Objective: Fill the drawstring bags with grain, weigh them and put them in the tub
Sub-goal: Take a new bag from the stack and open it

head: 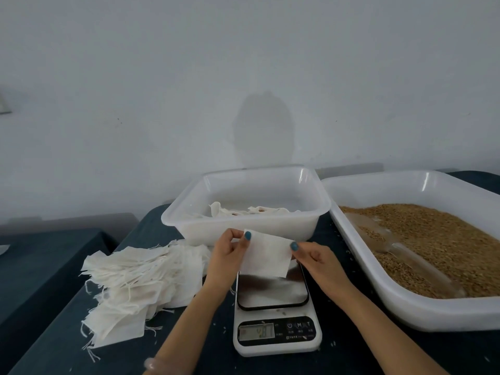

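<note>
Cannot read the digits on the scale display (257,332), too blurred. Cannot count the filled bags (238,211) behind the front wall of the tub (194,228). Cannot follow the grain tray (405,312) past the right edge.

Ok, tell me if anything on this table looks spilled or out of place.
A few loose grains lie scattered on the dark cloth around the scale, some on the scale's body. The empty bags lie in an untidy heap.
</note>
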Demonstrator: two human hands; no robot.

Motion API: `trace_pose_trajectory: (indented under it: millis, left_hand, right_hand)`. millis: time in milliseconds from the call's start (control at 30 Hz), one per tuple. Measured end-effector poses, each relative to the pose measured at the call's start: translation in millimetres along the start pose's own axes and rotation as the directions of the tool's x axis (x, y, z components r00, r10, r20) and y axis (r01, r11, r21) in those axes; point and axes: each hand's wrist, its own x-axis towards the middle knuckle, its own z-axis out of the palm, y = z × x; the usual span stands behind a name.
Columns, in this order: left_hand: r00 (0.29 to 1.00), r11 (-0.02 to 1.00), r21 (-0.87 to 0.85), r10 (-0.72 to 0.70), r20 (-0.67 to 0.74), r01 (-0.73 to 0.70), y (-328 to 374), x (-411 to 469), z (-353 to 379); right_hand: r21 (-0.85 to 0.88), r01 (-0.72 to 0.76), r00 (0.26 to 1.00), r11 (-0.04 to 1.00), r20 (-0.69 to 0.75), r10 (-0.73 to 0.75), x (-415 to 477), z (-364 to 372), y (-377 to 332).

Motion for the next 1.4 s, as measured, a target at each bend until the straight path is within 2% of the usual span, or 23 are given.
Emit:
trace_pose_trajectory:
  millis: [67,133,267,333,500,633,767,867,1033,1100,1267,1333,1367,1400]
  left_hand:
    - [1.0,1.0,0.001,0.004,-0.005,-0.004,0.3,-1.9,1.3]
    - [1.0,0.998,-0.066,-0.008,0.028,0.01,0.6,-2.3,1.1]
    - [0.979,0.986,-0.158,-0.023,0.201,0.055,0.5,-2.0,-0.5]
    - [0.974,0.979,-0.19,-0.023,0.225,0.067,0.0,-2.7,-0.4]
    - [0.987,0.976,-0.206,-0.034,0.157,0.066,0.5,-1.9,-1.5]
    - [0.998,0.993,-0.116,-0.013,0.058,0.019,3.0,-3.1,-0.6]
    - [0.991,0.99,0.079,0.121,-0.053,-0.116,6.0,-8.4,0.6]
    - [0.973,0.965,0.149,0.225,-0.045,-0.216,9.8,-14.5,4.6]
    - [0.929,0.887,0.284,0.369,0.031,-0.363,14.3,-22.5,11.5]
    - [0.885,0.828,0.326,0.462,0.063,-0.456,15.3,-25.1,12.9]
    - [0.721,0.582,0.488,0.676,0.155,-0.651,15.9,-29.7,19.4]
    - [0.644,0.437,0.571,0.731,0.225,-0.695,16.4,-27.9,18.1]
    - [0.642,0.382,0.615,0.716,0.275,-0.69,17.5,-27.5,17.4]
    - [0.702,0.415,0.636,0.648,0.294,-0.65,21.7,-27.7,16.0]
  right_hand:
    - [-0.019,-0.016,1.0,1.0,0.009,0.016,-0.1,1.6,-0.9]
    - [-0.055,-0.013,0.999,0.998,-0.042,0.01,1.2,1.3,0.3]
    - [-0.091,-0.002,0.984,0.996,-0.176,-0.014,3.8,-4.2,2.3]
    - [-0.099,0.004,0.981,0.995,-0.195,-0.023,4.2,-5.7,3.1]
    - [-0.05,0.03,0.974,0.998,-0.224,-0.041,3.7,-1.7,2.0]
    - [-0.123,0.141,0.936,0.982,-0.308,-0.172,1.4,-1.4,-1.8]
    - [-0.135,0.261,0.935,0.956,-0.211,-0.285,-4.0,6.0,-7.8]
    - [-0.156,0.295,0.938,0.943,-0.142,-0.317,-6.3,14.1,-11.9]
    - [-0.126,0.268,0.945,0.955,-0.158,-0.286,-7.1,14.4,-15.7]
    - [-0.114,0.247,0.949,0.962,-0.172,-0.264,-7.1,13.3,-16.0]
    - [-0.114,0.202,0.958,0.973,-0.181,-0.22,-5.9,11.8,-15.2]
    - [-0.088,0.188,0.959,0.978,-0.196,-0.202,-5.2,11.5,-15.9]
    - [-0.073,0.188,0.959,0.98,-0.204,-0.199,-5.0,11.4,-16.6]
    - [-0.062,0.186,0.959,0.98,-0.207,-0.195,-4.9,11.2,-17.3]
